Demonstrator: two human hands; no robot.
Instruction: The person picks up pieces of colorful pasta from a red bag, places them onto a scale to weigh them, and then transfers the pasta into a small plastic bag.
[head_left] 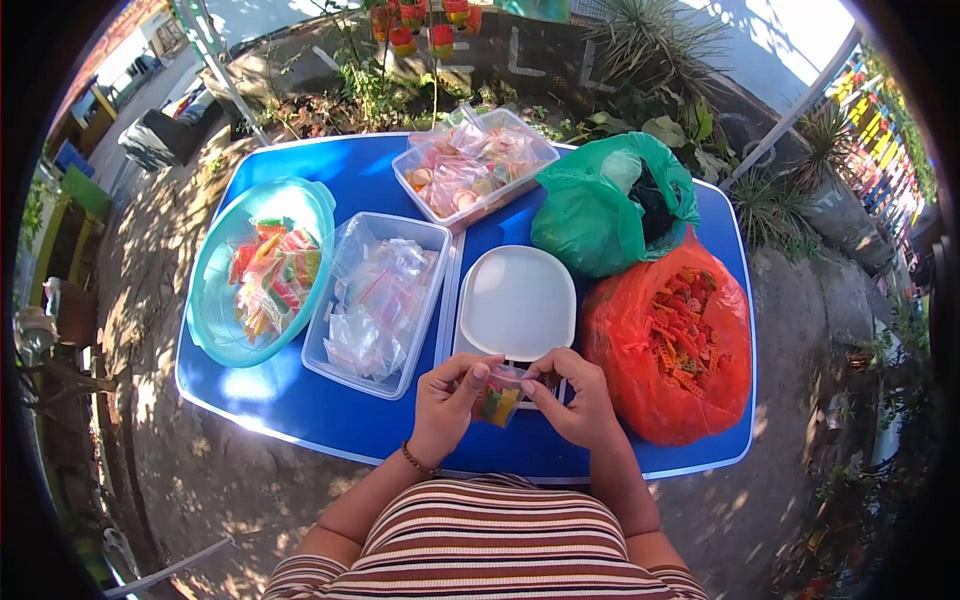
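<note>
Between my two hands hangs a small clear zip bag [497, 404] with green, yellow and orange pieces inside. My left hand [447, 398] pinches its top left corner between thumb and fingers. At the top right corner, my right hand [572, 398] grips the same edge. Just beyond them lies a white square lid or tray [518, 305], on or over another white container partly hidden by my hands. Right of my hands, an open red plastic bag [625, 385] holds many loose red, orange and green ridged pieces.
On the blue table [420, 455] stand a turquoise basket [207, 290] of filled bags, a clear tub [398, 385] of small plastic bags and, farther back, another tub [535, 160] of filled bags. A green plastic bag [585, 215] sits behind the red one.
</note>
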